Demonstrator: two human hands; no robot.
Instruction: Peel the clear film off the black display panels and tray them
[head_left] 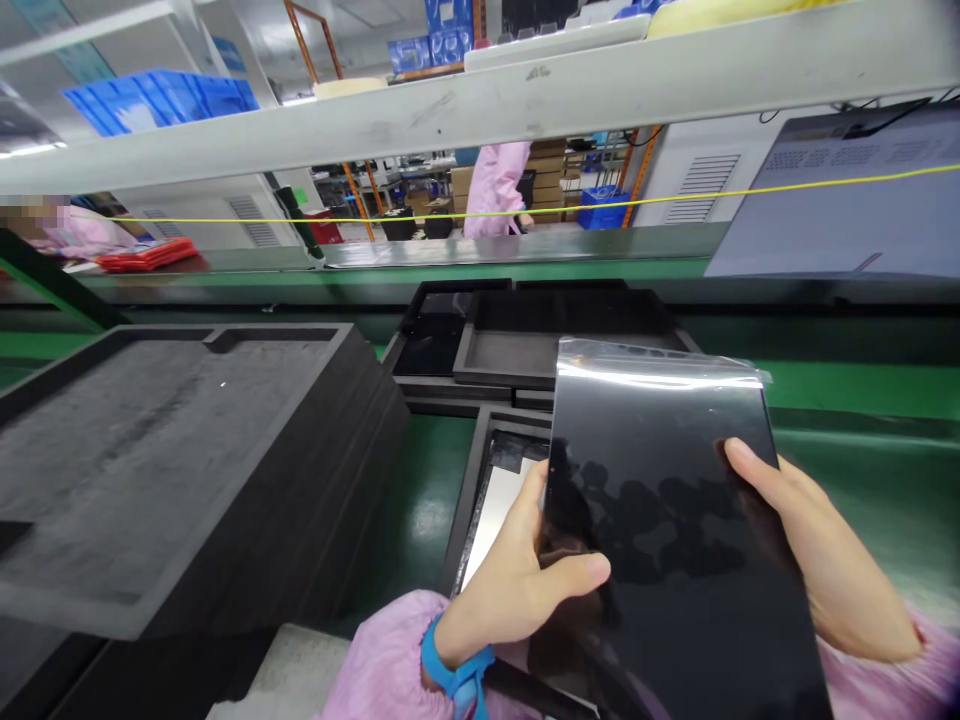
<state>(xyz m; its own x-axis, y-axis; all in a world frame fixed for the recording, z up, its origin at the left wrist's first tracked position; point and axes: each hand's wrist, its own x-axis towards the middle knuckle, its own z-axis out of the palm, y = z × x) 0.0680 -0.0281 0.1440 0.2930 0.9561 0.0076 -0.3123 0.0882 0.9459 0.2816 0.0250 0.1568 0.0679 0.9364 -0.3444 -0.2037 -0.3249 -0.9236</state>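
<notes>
I hold a glossy black tablet (660,500) upright in front of me, sealed in a clear plastic bag that sticks out at its top. My left hand (517,580) grips its left edge, thumb across the lower screen. My right hand (817,550) holds the right edge, thumb resting on the screen. A blue wrist strap (454,675) is on my left wrist. Below the tablet lies a black foam tray (480,470) with a silver panel (495,510) in it.
A tall stack of black foam trays (187,470) fills the left. More black trays (517,340) sit behind on the green conveyor belt (862,390). A grey shelf beam (480,100) crosses overhead. A person in a pink coat (495,190) stands far back.
</notes>
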